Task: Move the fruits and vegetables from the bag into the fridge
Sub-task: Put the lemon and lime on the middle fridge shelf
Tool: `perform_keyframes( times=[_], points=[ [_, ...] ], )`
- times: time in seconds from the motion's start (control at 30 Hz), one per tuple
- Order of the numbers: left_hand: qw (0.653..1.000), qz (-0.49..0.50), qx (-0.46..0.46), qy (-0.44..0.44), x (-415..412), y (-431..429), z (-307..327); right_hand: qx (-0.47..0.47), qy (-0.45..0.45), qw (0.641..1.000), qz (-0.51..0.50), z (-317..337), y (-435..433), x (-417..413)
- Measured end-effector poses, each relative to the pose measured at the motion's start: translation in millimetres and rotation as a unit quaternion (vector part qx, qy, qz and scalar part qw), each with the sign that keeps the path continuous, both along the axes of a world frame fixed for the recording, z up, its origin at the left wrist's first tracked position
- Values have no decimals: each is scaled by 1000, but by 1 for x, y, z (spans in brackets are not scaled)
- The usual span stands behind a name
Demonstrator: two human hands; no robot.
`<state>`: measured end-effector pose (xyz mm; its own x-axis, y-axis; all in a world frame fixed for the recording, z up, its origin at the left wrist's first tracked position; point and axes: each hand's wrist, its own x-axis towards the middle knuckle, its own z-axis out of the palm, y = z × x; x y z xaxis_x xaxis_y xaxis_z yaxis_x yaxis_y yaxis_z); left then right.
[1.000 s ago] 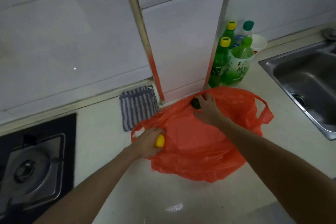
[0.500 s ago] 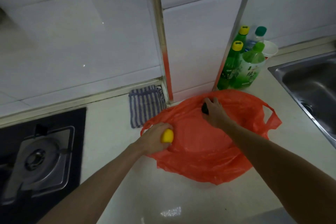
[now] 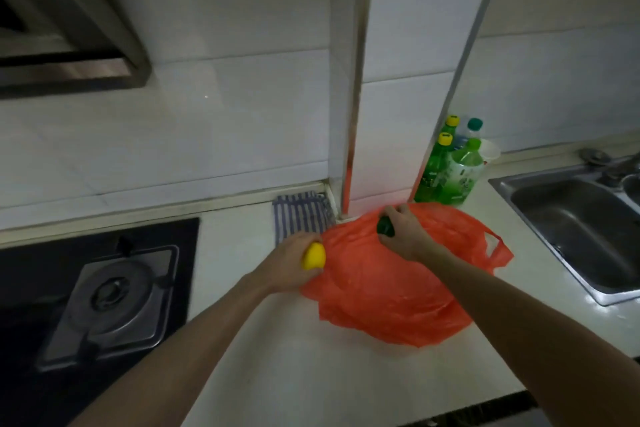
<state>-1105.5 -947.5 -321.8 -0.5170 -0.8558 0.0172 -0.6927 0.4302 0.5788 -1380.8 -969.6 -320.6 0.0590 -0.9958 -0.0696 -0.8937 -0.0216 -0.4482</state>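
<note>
We are finding the left hand point(image 3: 291, 263) curling round a yellow fruit point(image 3: 313, 256) at the orange bag's point(image 3: 381, 295) nine o'clock edge, with more of the fruit showing than a second ago. Farther off, at twelve o'clock, the right hand point(image 3: 403, 234) is gripping a dark green item point(image 3: 385, 226). We are judging both pieces ready for carrying, though no fridge is showing.

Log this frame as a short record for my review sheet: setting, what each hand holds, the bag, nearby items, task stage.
setting: kitchen counter between gas stove and sink
left hand: grips a yellow fruit at the bag's left edge
right hand: grips a dark green item above the bag
plastic bag: orange-red, slumped on the counter
nearby: striped cloth; green bottles by the wall
fridge: not in view
stage: two items in hand, neither stored yet
</note>
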Motion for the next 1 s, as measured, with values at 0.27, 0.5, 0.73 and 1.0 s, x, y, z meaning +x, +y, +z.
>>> perform_keyframes(
  times=[0.27, 0.5, 0.73, 1.0],
  points=[
    [995, 89, -38, -7, 111, 55, 41, -45, -13, 995, 88, 49, 29, 107],
    [978, 191, -77, -23, 224, 132, 68, -53, -19, 980, 189, 81, 57, 222],
    [952, 287, -103, -35, 330, 221, 97, -101, -33, 949, 296, 103, 99, 347],
    [905, 407, -103, -67, 437, 320, 122, -110, -64, 900, 416, 128, 151, 484]
  ],
)
